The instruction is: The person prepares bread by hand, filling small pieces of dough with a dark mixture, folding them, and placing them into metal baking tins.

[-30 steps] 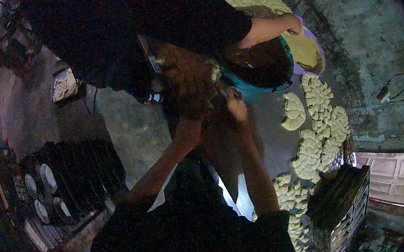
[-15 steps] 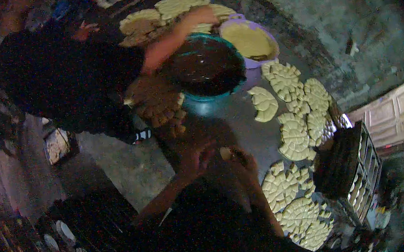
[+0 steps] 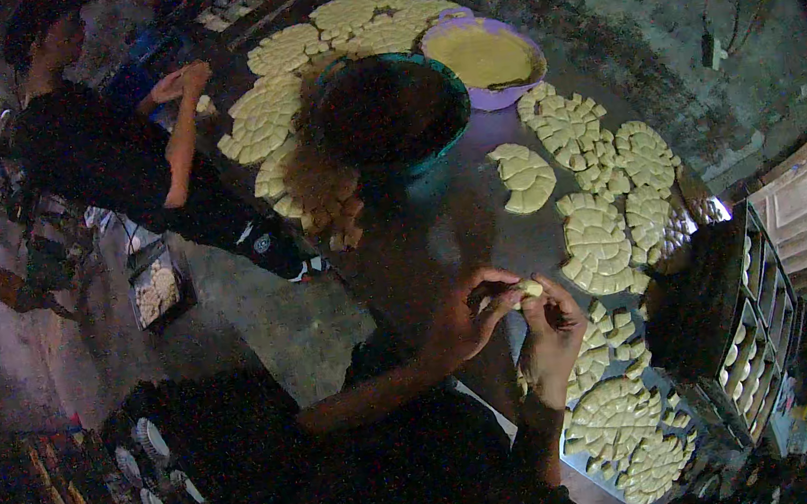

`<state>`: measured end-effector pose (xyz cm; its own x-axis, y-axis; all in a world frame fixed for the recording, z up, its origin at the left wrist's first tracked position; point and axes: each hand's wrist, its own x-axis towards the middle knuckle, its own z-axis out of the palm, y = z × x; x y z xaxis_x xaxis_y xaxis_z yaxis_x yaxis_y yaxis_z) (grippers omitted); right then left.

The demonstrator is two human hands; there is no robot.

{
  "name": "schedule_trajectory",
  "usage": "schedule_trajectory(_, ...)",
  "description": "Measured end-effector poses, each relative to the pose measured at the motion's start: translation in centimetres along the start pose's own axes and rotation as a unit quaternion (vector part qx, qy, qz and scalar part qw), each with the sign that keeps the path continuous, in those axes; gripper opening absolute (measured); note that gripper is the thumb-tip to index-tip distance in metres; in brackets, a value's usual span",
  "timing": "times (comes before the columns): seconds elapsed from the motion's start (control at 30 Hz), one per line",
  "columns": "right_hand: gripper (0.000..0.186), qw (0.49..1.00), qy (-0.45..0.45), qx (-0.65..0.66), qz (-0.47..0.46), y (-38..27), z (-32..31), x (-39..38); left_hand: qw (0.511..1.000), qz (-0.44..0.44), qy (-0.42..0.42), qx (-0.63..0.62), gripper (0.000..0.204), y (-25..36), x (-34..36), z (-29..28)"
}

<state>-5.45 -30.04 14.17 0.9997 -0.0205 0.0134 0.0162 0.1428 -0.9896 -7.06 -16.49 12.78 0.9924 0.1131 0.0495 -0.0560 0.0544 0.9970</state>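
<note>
My left hand (image 3: 472,319) and my right hand (image 3: 550,343) meet over the near part of the table. Between their fingertips is a small pale piece of dough (image 3: 531,289), gripped from both sides. Just beyond my right hand, cut dough pieces (image 3: 615,415) lie in flat, cracked-looking rounds along the right side. One partly used dough round (image 3: 524,179) sits apart, farther up the table. A teal basin (image 3: 455,140) with dark contents, in shadow, stands ahead of my hands. Touching its far right side is a purple basin (image 3: 505,96) holding a pale yellow mass.
At the left a co-worker (image 3: 99,148) stands by the table with both hands together. More cut dough (image 3: 263,118) lies on the far left side. A rack of trays (image 3: 752,340) stands close on the right. On the floor at left is a tray of pale pieces (image 3: 156,290).
My hands have moved right and come together on the dough piece. The co-worker's arm, earlier stretched over the far dough, has drawn back to the left. The whole view has shifted slightly.
</note>
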Motion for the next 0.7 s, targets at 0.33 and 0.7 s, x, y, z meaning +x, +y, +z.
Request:
schedule_trajectory(0.33,0.027,0.989,-0.142,0.029,-0.015,-1.3,7.3,3.3,0.889,0.405,0.066,0.202,0.039,2.8,5.3,-7.3)
schedule_trajectory(0.7,0.084,0.903,-0.302,0.158,0.262,-1.0,24.0,10.0,0.979,-0.015,0.148,-0.139,0.039,-6.3,8.6,-14.7)
